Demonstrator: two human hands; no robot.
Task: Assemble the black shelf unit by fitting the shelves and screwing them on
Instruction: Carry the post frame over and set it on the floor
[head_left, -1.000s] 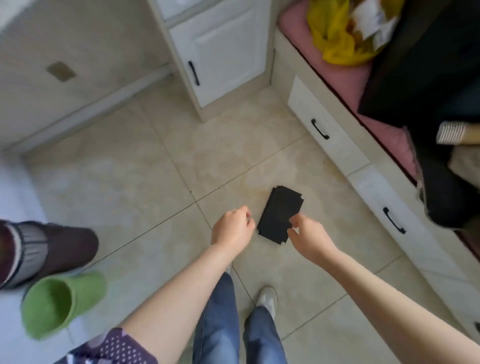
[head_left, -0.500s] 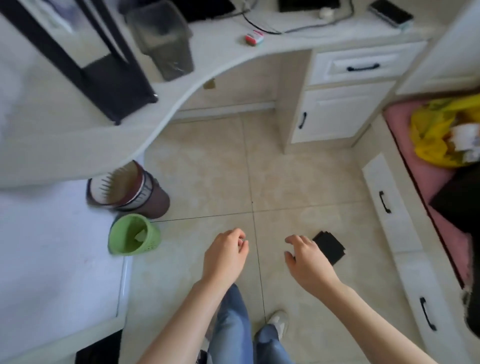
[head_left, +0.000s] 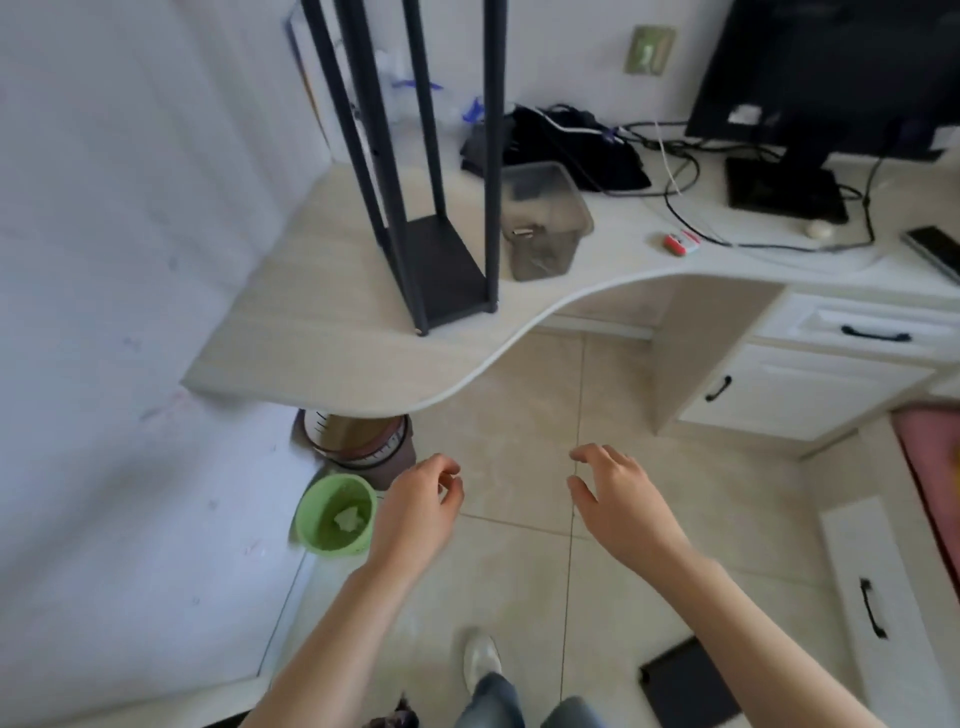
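The person stands on the tiled floor (head_left: 509, 571) with both forearms stretched forward at about the same height, over the tiles and in front of the curved edge of the tabletop (head_left: 332, 343). The left hand (head_left: 415, 512) has its fingers (head_left: 448, 472) curled inward, the thumb close to the forefinger; whether something small is pinched there cannot be told. The right hand (head_left: 621, 501) is relaxed, its fingers (head_left: 589, 454) slightly spread and bent, holding nothing. The two hands are apart and touch nothing.

The black shelf frame (head_left: 491, 156) stands upright on the tabletop near its front edge, four thin posts rising out of view, with one black shelf panel (head_left: 444, 270) fitted at the bottom. Just beside it on the right sits a clear plastic container (head_left: 543, 218). Farther right on the tabletop lie a small red object (head_left: 681, 243), tangled cables (head_left: 685, 171) and a dark monitor (head_left: 831, 78) on its stand.

A stack of loose black shelf boards (head_left: 685, 686) lies flat on the floor at the lower right, below the right forearm and near a white drawer front (head_left: 872, 613). A green bin (head_left: 337, 512) stands on the floor beside the left hand, touching a brown bin (head_left: 363, 447) half hidden under the tabletop. A light shoe (head_left: 480, 657) shows between the forearms.
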